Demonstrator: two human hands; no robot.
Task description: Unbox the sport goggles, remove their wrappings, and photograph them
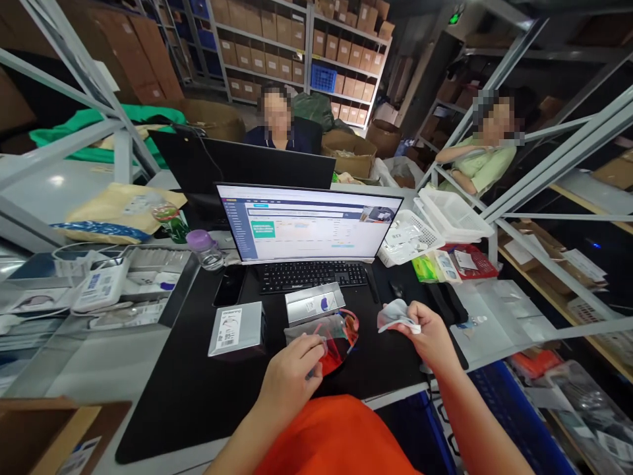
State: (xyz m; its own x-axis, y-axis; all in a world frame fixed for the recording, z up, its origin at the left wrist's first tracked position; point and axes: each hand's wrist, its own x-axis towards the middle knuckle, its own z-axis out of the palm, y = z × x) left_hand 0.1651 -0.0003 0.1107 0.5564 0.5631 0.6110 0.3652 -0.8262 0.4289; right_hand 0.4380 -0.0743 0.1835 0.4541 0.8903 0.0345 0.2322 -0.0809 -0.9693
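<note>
My left hand [291, 376] pinches a pair of glasses with red-orange lenses [339, 336] wrapped in a clear bag, just above the black desk mat [198, 389]. My right hand [428, 333] is closed on a small grey-white cloth pouch [395, 315] to the right of the glasses. A silver box [315, 302] lies just behind the glasses, in front of the keyboard [311, 274]. A second grey box with a barcode label [236, 328] sits to the left.
A lit monitor [309, 223] stands behind the keyboard. White baskets [435, 224] stand at the right, a tray of packets [99, 287] and a purple-capped bottle [204, 248] at the left. Two people sit beyond the desk. Metal shelf frames flank both sides.
</note>
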